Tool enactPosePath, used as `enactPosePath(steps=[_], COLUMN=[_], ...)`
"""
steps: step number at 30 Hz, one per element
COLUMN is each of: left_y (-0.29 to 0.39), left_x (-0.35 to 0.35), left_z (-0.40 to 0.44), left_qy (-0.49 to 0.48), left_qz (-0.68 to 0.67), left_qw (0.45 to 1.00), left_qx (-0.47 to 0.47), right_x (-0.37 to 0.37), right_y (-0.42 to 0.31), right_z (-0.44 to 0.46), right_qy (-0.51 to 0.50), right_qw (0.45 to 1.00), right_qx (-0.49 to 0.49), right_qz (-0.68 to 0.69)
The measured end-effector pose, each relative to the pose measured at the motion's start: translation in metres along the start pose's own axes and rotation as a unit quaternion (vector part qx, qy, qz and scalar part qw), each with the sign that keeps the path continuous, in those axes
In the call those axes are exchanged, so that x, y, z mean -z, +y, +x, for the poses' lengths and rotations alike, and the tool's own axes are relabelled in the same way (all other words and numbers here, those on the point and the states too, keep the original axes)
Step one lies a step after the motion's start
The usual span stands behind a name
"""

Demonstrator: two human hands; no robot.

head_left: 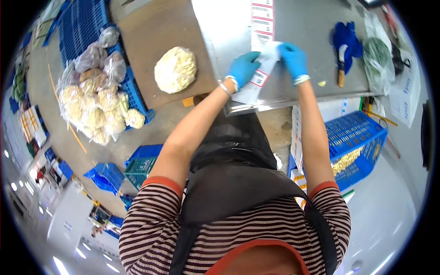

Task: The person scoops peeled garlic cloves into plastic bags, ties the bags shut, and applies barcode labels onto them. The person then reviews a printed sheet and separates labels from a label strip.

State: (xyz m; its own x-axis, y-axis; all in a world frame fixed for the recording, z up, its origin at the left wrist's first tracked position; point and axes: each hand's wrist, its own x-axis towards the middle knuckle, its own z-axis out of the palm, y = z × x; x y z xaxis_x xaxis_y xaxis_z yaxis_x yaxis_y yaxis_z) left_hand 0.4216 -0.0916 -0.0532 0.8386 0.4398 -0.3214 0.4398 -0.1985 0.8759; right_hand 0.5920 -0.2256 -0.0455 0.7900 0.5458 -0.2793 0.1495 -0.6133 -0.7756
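Both of my hands wear blue gloves and are over the metal table. A long strip of labels with red borders runs down from the table's far edge, its lower part curling white between my hands. My left hand pinches the strip's left side, just above a printed label. My right hand has its fingers closed on the strip's right edge; the exact grip is partly hidden. Left of my left hand, a clear bag of pale, chopped pieces rests on a brown board.
Several filled bags are heaped by a blue crate at left. A knife lies beside a dark blue glove at right, near a plastic bag. Below the table's right side stands a blue basket holding pale pieces.
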Motion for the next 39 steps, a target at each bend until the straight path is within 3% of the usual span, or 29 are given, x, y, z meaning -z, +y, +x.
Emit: enactPosePath(steps=[1, 3, 4, 6, 8, 10, 12, 14, 15, 17, 19, 20, 22, 24, 26, 27, 28, 29, 30, 31, 34, 36, 38, 39], left_y=[0.0, 0.011, 0.005, 0.025, -0.005, -0.05, -0.128, -0.18, -0.206, -0.281, -0.259, -0.214, -0.238, -0.254, -0.246, -0.243, -0.248, -0.258, -0.245, -0.24, -0.243, -0.244, -0.24, -0.237], left_x=[0.001, 0.021, 0.025, 0.069, 0.102, 0.132, 0.141, 0.163, 0.167, 0.127, 0.125, 0.141, 0.135, 0.128, 0.141, 0.146, 0.148, 0.143, 0.156, 0.159, 0.158, 0.168, 0.193, 0.202], left_z=[-0.001, -0.009, -0.023, -0.06, -0.094, -0.118, -0.138, -0.142, -0.142, -0.149, -0.142, -0.141, -0.14, -0.144, -0.15, -0.152, -0.152, -0.154, -0.156, -0.159, -0.158, -0.159, -0.166, -0.169], left_qy=[-0.005, -0.033, 0.019, 0.08, 0.23, 0.356, 0.442, 0.252, 0.145, 0.177, 0.198, 0.199, 0.137, 0.156, 0.144, 0.137, 0.114, 0.104, 0.088, 0.118, 0.13, 0.126, 0.092, 0.093], left_qz=[-0.013, -0.028, -0.058, 0.002, 0.031, 0.03, 0.222, 0.032, -0.067, -0.168, -0.265, -0.313, -0.235, -0.29, -0.295, -0.295, -0.204, -0.164, -0.131, -0.127, -0.148, -0.239, -0.292, -0.41], left_qw=[1.0, 0.996, 0.997, 0.996, 0.973, 0.928, 0.847, 0.908, 0.907, 0.938, 0.913, 0.877, 0.905, 0.89, 0.888, 0.887, 0.919, 0.946, 0.947, 0.955, 0.937, 0.911, 0.914, 0.876], left_qx=[0.016, 0.076, 0.048, 0.034, 0.012, 0.107, 0.195, 0.333, 0.389, 0.246, 0.238, 0.306, 0.328, 0.316, 0.323, 0.326, 0.317, 0.261, 0.281, 0.242, 0.288, 0.312, 0.268, 0.236], right_x=[0.012, 0.033, 0.04, 0.033, 0.003, -0.044, -0.11, -0.193, -0.233, -0.297, -0.348, -0.369, -0.394, -0.381, -0.368, -0.361, -0.361, -0.376, -0.396, -0.419, -0.478, -0.489, -0.485, -0.48], right_y=[0.005, 0.021, 0.009, -0.053, -0.115, -0.159, -0.195, -0.202, -0.205, -0.2, -0.187, -0.163, -0.116, -0.132, -0.142, -0.167, -0.191, -0.19, -0.194, -0.196, -0.158, -0.174, -0.164, -0.175], right_z=[0.006, 0.011, 0.007, -0.015, -0.043, -0.067, -0.08, -0.071, -0.064, -0.054, -0.047, -0.047, -0.045, -0.049, -0.048, -0.042, -0.037, -0.036, -0.032, -0.034, -0.035, -0.031, -0.021, -0.011], right_qy=[0.067, 0.216, 0.283, 0.303, 0.231, 0.138, 0.028, -0.044, -0.046, -0.082, -0.142, -0.175, -0.237, -0.305, -0.324, -0.284, -0.244, -0.147, -0.127, -0.14, -0.252, -0.284, -0.314, -0.348], right_qw=[0.996, 0.967, 0.949, 0.941, 0.956, 0.965, 0.953, 0.923, 0.907, 0.875, 0.833, 0.817, 0.777, 0.761, 0.856, 0.874, 0.891, 0.88, 0.866, 0.852, 0.794, 0.775, 0.758, 0.766], right_qx=[-0.052, -0.042, -0.032, 0.009, 0.09, 0.19, 0.288, 0.382, 0.417, 0.462, 0.482, 0.478, 0.472, 0.442, 0.354, 0.35, 0.348, 0.391, 0.398, 0.407, 0.363, 0.323, 0.338, 0.29], right_qz=[0.031, 0.129, 0.137, 0.149, 0.157, 0.116, 0.09, 0.022, -0.02, -0.119, -0.234, -0.27, -0.341, -0.364, -0.193, -0.181, -0.163, -0.225, -0.277, -0.298, -0.417, -0.463, -0.461, -0.457])
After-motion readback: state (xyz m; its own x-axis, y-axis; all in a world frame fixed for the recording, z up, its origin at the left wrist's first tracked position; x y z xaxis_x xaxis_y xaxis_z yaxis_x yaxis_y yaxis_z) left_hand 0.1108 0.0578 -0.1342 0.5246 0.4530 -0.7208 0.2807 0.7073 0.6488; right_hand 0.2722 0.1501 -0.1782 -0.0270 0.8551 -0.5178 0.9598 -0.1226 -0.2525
